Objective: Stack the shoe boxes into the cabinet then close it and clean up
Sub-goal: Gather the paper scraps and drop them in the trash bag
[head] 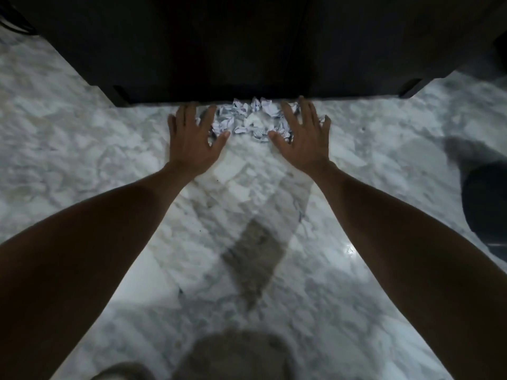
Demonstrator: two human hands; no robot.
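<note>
Several crumpled white paper balls [248,119] lie in a heap on the marble floor, right against the foot of the dark cabinet [247,50]. My left hand [193,138] lies flat with spread fingers on the heap's left side. My right hand [301,135] lies the same way on the heap's right side, fingers straight, some paper under the fingertips. Neither hand grips anything. The cabinet front is dark and its doors look closed; no shoe boxes show.
White and grey marble floor [82,160] spreads all round. A dark round object [485,201] stands at the right edge. My knees [233,357] show at the bottom. The cabinet's short legs [408,89] stand on the floor.
</note>
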